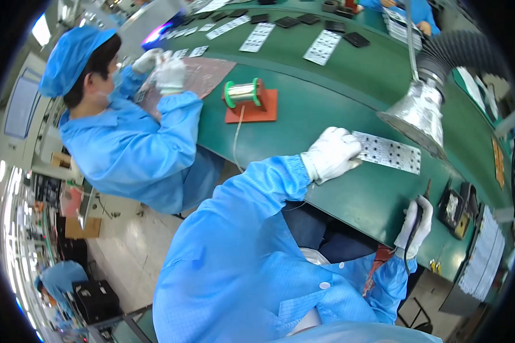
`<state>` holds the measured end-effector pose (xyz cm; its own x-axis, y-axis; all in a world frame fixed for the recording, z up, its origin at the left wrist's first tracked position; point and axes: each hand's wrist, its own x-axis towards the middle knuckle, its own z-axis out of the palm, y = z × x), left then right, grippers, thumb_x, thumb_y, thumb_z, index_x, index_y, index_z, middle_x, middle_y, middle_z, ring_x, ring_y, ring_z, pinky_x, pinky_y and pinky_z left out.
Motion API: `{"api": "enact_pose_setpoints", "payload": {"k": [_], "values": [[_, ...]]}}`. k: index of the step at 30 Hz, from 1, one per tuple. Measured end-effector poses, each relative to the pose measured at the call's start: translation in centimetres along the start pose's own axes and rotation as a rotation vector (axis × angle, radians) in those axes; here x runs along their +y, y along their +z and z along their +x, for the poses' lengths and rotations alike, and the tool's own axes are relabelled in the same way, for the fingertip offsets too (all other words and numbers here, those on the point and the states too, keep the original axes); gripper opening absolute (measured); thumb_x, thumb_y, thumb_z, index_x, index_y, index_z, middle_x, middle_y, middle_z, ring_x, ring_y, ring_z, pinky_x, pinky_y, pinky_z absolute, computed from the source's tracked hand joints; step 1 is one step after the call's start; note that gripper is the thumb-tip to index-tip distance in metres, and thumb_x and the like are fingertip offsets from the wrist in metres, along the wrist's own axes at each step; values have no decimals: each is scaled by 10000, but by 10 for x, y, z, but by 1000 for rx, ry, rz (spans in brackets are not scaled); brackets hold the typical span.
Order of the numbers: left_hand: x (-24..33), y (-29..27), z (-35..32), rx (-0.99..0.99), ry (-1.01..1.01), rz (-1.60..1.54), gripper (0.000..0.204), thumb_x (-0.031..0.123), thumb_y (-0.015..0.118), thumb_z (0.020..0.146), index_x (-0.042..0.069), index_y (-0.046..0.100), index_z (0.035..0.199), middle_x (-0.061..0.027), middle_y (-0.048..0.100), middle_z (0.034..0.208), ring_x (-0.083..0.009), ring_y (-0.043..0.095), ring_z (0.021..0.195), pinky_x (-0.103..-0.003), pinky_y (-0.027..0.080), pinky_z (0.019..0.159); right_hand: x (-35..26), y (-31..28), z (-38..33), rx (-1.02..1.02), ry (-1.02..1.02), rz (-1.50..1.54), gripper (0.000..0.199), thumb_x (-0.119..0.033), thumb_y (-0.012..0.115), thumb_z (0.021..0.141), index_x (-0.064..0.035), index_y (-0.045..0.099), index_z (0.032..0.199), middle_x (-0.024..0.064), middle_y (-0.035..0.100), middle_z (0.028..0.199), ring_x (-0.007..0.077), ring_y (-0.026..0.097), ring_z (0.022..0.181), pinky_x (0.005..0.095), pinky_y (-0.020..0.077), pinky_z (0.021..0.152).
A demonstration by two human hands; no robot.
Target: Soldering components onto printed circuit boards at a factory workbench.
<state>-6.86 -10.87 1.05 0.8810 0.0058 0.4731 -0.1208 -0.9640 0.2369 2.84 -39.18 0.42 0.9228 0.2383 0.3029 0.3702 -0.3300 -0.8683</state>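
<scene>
Overhead, one silver fume hood [419, 117] hangs above a long green counter [326, 103] in a workshop. Left hand [330, 153] fingers press one white circuit strip [390, 152] flat there; right hand [415, 226] fingers wrap one soldering iron [419, 214]. One solder spool [242, 92] sits beside a co-worker [126, 143].

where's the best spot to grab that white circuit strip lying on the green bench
Probably the free right end of the circuit strip, pinched by its long edges from the right. It lies flat, and the left hand covers its left end.
</scene>
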Motion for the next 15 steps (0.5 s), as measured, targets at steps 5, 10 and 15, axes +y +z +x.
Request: {"api": "enact_pose_setpoints", "payload": {"k": [5, 10, 15], "values": [[15, -12, 10, -66, -139, -73, 381, 360, 768, 702, 41, 689, 895, -107, 659, 1057, -290, 604, 1010, -384, 441, 938, -3, -7, 0, -32, 73, -44, 201, -119, 615, 936, -16, 612, 1109, 77, 650, 892, 127, 604, 701, 268, 499, 635], [17, 1, 8, -106, -246, 54, 580, 473, 731, 752, 32, 631, 1116, -112, 573, 1282, -309, 501, 1171, -453, 360, 1009, -2, -9, -4, -47, -48, -46, 186, -104, 626, 928, -5, 603, 1083, 75, 634, 867, 121, 610, 693, 261, 496, 621], [13, 6, 6, -120, -92, -2, 453, 424, 776, 714, 77, 625, 961, -83, 608, 1261, -303, 515, 1175, -456, 367, 1006, -2, -14, -2, -11, -62, -27, 177, -83, 638, 917, 0, 608, 1070, 88, 643, 826, 135, 622, 667, 273, 500, 613]]}}
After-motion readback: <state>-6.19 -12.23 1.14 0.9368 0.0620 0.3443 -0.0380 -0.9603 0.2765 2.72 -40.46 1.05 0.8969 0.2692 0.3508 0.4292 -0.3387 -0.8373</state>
